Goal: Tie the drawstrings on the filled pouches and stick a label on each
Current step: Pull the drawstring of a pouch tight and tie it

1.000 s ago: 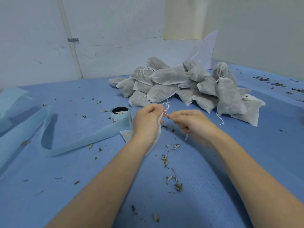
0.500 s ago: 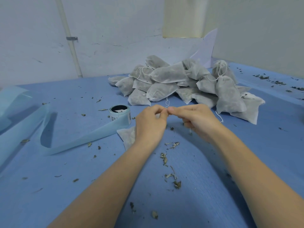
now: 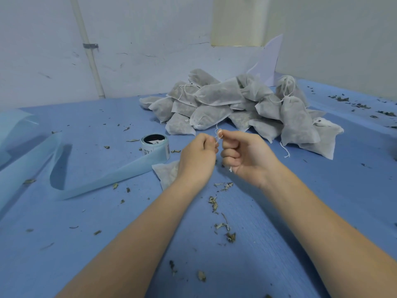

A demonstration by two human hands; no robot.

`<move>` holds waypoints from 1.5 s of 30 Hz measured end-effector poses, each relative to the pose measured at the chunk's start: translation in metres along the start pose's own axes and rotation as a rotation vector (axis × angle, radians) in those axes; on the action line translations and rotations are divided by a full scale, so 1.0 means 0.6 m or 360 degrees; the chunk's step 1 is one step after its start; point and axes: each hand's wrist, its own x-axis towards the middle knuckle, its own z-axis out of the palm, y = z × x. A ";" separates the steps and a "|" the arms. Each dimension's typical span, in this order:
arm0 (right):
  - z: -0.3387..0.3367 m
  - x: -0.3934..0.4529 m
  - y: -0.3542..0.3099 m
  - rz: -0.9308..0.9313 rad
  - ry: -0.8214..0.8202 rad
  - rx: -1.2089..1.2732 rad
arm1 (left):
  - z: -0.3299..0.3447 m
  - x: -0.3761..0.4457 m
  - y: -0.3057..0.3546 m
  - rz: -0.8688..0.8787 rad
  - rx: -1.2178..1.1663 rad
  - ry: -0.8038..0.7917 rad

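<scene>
A blue worktop [image 3: 279,244] is being lit evenly, and it is being bounded by pale, scuffed walls [image 3: 150,39] at the back and on the right. A white pipe [image 3: 89,52] is being held against the back wall by a grey clamp [image 3: 90,45]. A cream panel [image 3: 238,20] is being shown high up near the corner, and a white sheet [image 3: 268,59] is being leaned there. Dry leaf bits [image 3: 223,226] are being left scattered over the blue surface.

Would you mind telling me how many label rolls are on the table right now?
1. The label roll stands left of the left hand, its blue backing strip trailing leftward. Others could be hidden behind the pouch pile.
</scene>
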 end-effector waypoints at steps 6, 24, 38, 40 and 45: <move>0.000 0.001 -0.001 -0.0009 0.0120 -0.0036 | 0.003 -0.015 0.005 0.0241 -0.0151 0.0197; 0.011 -0.010 0.002 -0.0434 0.0436 -0.0727 | -0.002 -0.018 0.014 0.0417 0.0144 0.0528; 0.017 -0.004 0.022 -0.0680 0.0416 -0.0998 | 0.002 0.003 0.015 -0.0099 -0.0050 0.0180; 0.023 0.000 0.030 -0.0689 0.0408 -0.0972 | -0.001 0.007 0.018 -0.0163 -0.0213 0.0115; 0.024 0.006 0.035 -0.0663 0.0444 -0.0873 | 0.000 0.013 0.018 -0.0163 -0.0089 0.0110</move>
